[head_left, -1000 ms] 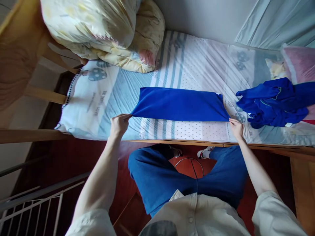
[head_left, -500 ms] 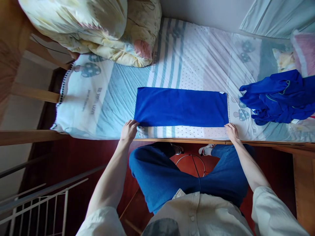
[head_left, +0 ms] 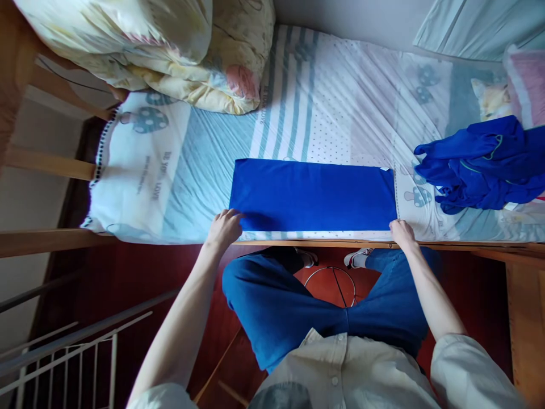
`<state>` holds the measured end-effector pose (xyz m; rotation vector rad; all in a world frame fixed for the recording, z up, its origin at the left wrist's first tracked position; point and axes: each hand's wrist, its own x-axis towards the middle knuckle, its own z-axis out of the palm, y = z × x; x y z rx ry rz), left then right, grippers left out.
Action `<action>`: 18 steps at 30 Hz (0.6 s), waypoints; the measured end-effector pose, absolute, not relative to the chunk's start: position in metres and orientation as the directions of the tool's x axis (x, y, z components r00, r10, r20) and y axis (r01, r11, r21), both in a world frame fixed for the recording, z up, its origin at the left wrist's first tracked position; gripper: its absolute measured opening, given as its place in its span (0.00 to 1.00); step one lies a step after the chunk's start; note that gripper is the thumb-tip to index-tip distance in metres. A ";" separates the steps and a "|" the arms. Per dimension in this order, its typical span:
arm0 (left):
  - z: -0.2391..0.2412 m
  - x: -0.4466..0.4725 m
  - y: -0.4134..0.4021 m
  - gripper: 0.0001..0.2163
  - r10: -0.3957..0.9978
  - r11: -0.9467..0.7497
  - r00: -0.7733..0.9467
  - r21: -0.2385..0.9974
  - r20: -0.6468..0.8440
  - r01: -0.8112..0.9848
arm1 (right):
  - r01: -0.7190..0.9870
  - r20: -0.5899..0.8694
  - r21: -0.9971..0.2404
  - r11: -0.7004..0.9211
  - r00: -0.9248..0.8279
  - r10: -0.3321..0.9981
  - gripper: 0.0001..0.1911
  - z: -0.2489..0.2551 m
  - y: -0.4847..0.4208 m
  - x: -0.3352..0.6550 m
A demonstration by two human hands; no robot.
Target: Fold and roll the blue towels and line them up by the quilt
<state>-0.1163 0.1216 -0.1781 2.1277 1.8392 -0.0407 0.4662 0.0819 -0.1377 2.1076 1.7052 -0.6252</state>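
A blue towel [head_left: 313,193], folded into a long rectangle, lies flat along the near side of the bed. A small white tag shows at its far right corner. My left hand [head_left: 223,230] pinches the towel's near left corner, casting a shadow over the cloth there. At the near right corner, my right hand [head_left: 402,232] has its fingers closed on the edge. The thumbs are partly hidden.
Crumpled blue clothing [head_left: 481,165] lies to the right, near a pink pillow [head_left: 528,85]. A bulky yellow quilt [head_left: 230,68] is heaped at the far left. The patterned bed sheet [head_left: 204,153] ends at a wooden bed rail [head_left: 298,244] above my knees.
The towel has slid a little towards me, its near edge now closer to the bed's edge. Both hands stay at its near corners.
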 end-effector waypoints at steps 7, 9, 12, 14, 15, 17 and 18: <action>-0.201 0.023 0.152 0.27 0.997 -0.045 0.067 0.498 -0.027 0.866 | 0.831 -0.165 -0.550 -0.085 -0.008 0.986 0.28 -0.159 0.144 0.258; -0.219 0.044 0.147 0.28 0.996 -0.007 0.051 0.517 -0.071 0.856 | 0.756 -0.132 -0.654 0.024 -0.146 0.981 0.28 -0.176 0.153 0.196; -0.244 0.050 0.137 0.29 0.997 0.032 0.010 0.518 -0.078 0.855 | 0.657 -0.085 -0.743 0.128 -0.283 0.955 0.28 -0.208 0.157 0.142; -0.254 0.045 0.134 0.29 0.998 0.034 -0.005 0.519 -0.058 0.854 | 0.628 -0.058 -0.763 0.157 -0.307 0.950 0.27 -0.227 0.154 0.133; -0.257 0.043 0.133 0.28 0.999 0.034 -0.009 0.519 -0.051 0.854 | 0.618 -0.047 -0.768 0.168 -0.317 0.947 0.27 -0.234 0.152 0.133; -0.260 0.040 0.133 0.28 0.999 0.036 -0.014 0.518 -0.046 0.854 | 0.603 -0.035 -0.776 0.184 -0.333 0.942 0.27 -0.242 0.149 0.139; -0.260 0.040 0.134 0.28 0.999 0.038 -0.017 0.518 -0.044 0.855 | 0.597 -0.028 -0.779 0.192 -0.340 0.940 0.27 -0.244 0.148 0.142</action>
